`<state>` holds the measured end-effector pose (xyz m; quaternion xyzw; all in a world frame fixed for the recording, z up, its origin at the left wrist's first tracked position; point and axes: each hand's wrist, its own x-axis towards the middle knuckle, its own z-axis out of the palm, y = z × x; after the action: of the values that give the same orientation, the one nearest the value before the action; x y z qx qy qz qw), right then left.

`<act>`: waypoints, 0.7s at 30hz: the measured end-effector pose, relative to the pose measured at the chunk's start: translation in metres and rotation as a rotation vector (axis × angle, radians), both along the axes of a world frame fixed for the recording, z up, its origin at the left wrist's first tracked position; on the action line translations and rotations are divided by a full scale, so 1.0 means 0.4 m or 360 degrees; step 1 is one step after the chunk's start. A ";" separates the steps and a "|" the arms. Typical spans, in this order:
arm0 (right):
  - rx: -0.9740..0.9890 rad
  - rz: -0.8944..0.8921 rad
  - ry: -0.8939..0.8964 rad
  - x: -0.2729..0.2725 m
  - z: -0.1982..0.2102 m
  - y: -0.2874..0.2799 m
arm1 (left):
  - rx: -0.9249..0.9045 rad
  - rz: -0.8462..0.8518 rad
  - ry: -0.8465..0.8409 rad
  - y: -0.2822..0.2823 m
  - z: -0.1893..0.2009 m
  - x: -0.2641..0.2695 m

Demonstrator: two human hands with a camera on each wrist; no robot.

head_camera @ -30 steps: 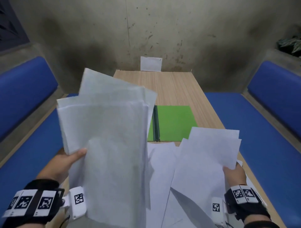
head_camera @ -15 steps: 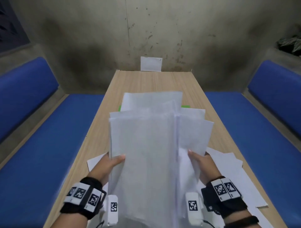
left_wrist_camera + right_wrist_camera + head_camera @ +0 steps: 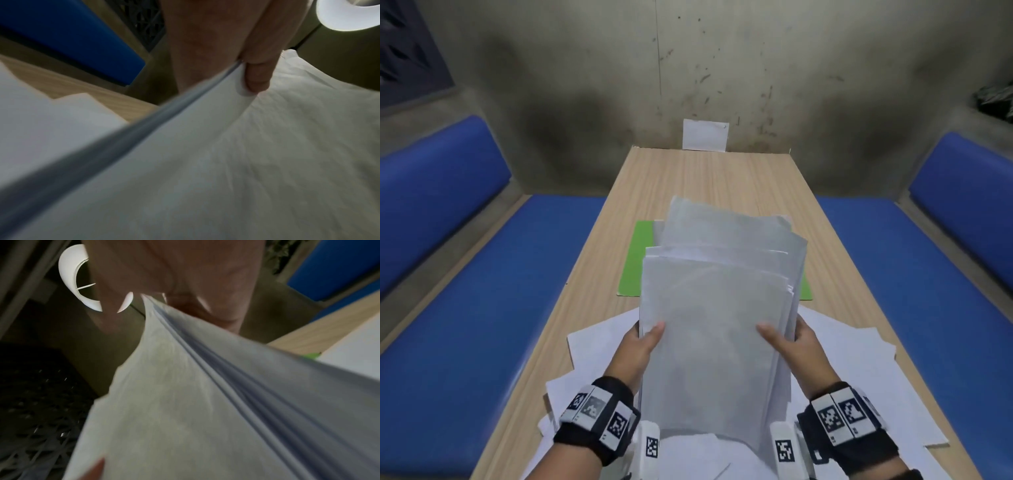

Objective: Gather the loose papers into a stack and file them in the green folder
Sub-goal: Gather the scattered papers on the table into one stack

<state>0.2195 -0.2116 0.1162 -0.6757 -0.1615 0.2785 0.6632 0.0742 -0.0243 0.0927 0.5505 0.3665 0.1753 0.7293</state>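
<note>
Nearest the camera, the left hand (image 3: 635, 346) and the right hand (image 3: 796, 344) clamp a raised sheaf of papers (image 3: 717, 329) from either side, thumbs pressed on the top sheet; the fingers behind are hidden in the head view. The left wrist view shows the left thumb (image 3: 257, 74) curled over the sheaf's edge, though that edge is smeared by blur. In the right wrist view the sheets' edges fan apart, uneven, and the right hand's fingers (image 3: 205, 305) are blurred too.

Under the hands, more loose sheets (image 3: 859, 370) lie scattered on the tabletop (image 3: 709, 178), their near edges cut off by the frame and partly covered by the sheaf and wrists.

Beyond them the green folder (image 3: 635, 263) lies flat on the tabletop; only its left part and a sliver at the right show, the sheaf hiding the rest, so whether it lies open cannot be told.

Farthest off, a small white card (image 3: 704, 134) stands at the wall (image 3: 722, 61), with blue benches (image 3: 482, 291) flanking the tabletop.
</note>
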 end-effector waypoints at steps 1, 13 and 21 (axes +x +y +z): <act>0.0003 -0.0043 -0.0037 -0.002 0.007 -0.001 | 0.0102 0.0017 -0.0016 -0.007 0.010 0.001; 0.0217 -0.0075 -0.0211 -0.018 0.070 -0.034 | 0.0478 -0.0027 -0.0358 -0.017 0.125 -0.059; 0.0529 -0.0212 -0.0264 -0.014 0.105 0.010 | 0.0715 0.0120 -0.0412 -0.013 0.163 -0.051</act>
<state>0.2138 -0.2074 0.1581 -0.5866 -0.2144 0.1469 0.7670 0.0536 -0.0297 0.1578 0.6576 0.2424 0.3483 0.6225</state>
